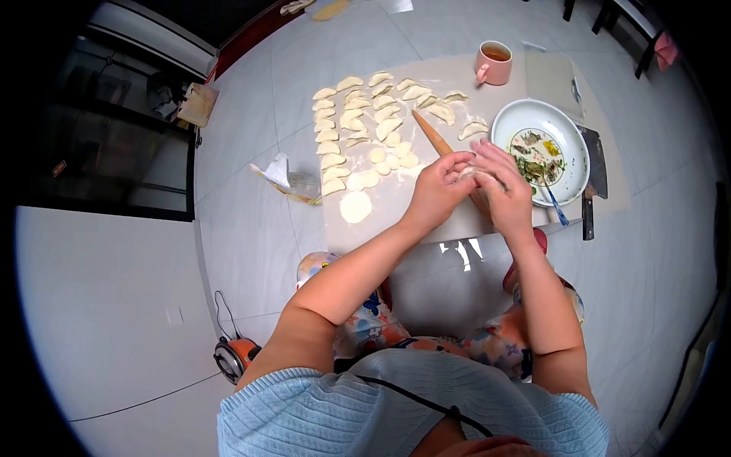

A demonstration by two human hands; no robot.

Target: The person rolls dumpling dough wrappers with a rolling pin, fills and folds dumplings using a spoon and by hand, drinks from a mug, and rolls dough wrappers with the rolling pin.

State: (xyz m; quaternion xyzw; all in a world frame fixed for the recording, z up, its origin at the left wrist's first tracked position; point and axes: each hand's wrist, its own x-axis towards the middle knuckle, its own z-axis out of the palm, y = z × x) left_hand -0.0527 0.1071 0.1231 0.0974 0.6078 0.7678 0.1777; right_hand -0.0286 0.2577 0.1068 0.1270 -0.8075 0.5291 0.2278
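A pale piece of dough (474, 173) is held over the near right part of the mat (392, 209), between the fingertips of both hands. It is pinched by the thumb and the curled fingers of the left hand (444, 186). By the right hand (509, 186) it is gripped from the other side, with the longer fingers stretched out. How the dough is folded cannot be told — it is mostly covered by the fingers.

Below the hands a wooden rolling pin (432, 134) is seen lying slantwise; whether it is touched cannot be told. To the left, folded dumplings (328, 136) are laid in columns, and near them small dough rounds (377, 154) and one wider flat wrapper (355, 207) are placed. Just beside the right hand stands a white bowl (572, 141), in which chopped filling (537, 166) and a blue-handled spoon (558, 208) are contained. By the bowl a cleaver (597, 164) is partly hidden.
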